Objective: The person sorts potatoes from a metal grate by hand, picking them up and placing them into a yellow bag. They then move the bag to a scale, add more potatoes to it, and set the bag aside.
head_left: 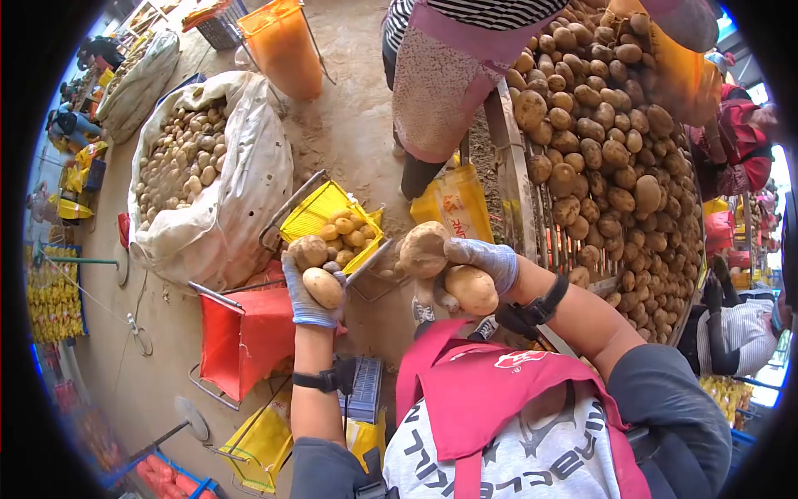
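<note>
My left hand (312, 291), in a grey-blue glove, is closed around two potatoes (322, 287), beside the yellow mesh bag. My right hand (485, 264), gloved alike, holds two larger potatoes (471, 289), one above the other, left of the sorting rack. The yellow bag (320, 212) stands open in a metal frame with several potatoes inside. A big heap of brown potatoes (615, 154) covers the slatted rack on the right.
A large white sack (258, 175) of small potatoes stands at the left. Below it is a red bag (249, 333) on a frame. An orange bag (283, 50) stands at the top. A co-worker in a pink apron (436, 83) is beside the rack.
</note>
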